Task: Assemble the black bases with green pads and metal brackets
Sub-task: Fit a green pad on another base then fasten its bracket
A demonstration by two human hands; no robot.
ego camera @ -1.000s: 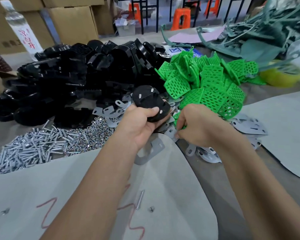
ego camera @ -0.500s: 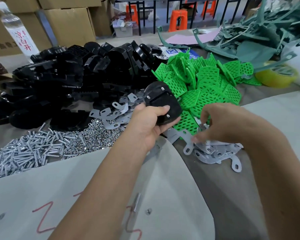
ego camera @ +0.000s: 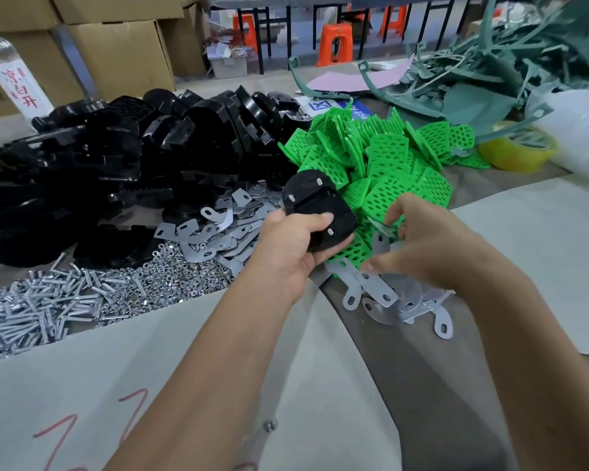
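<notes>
One black base [ego camera: 315,212] sits gripped in my left hand [ego camera: 288,246] at 12 o'clock of centre, so my right hand [ego camera: 419,243] — fingers curled, hold unclear — should pinch a single metal bracket [ego camera: 376,288] at 3 o'clock, not several.

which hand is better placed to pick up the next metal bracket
Right. The right hand hovers with fingers curled just above the loose metal brackets, seemingly holding nothing, while the left hand has its grip full with a black base.
</notes>
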